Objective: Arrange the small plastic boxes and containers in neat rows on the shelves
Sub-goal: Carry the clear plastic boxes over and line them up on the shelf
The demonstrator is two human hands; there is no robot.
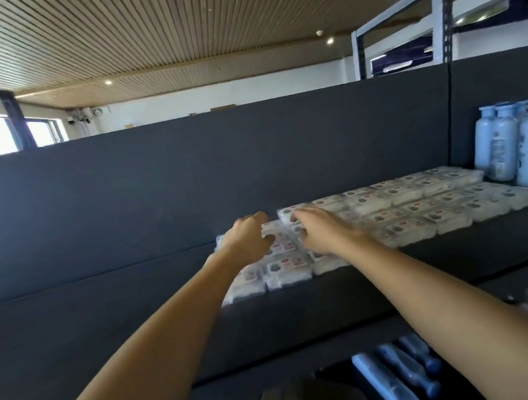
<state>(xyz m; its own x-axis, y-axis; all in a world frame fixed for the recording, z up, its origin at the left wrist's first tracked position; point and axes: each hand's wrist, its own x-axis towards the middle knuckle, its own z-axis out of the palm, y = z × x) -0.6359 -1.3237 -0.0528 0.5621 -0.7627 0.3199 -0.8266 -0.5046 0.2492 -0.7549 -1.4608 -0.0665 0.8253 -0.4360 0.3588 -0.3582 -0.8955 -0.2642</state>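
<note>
Head view: both arms are being stretched out to the dark shelf. The boxes are being kept in flat rows from mid-shelf to the right, the back rows stacked higher. The left hand is being laid on the boxes at the left end, its grip curled round one, as far as blur allows. The right hand is being pressed on neighbouring boxes; its grip cannot be told. Most rows are judged done; the left-end boxes are lying slightly askew and are being judged unfinished. Bottles are being left standing at far right.
</note>
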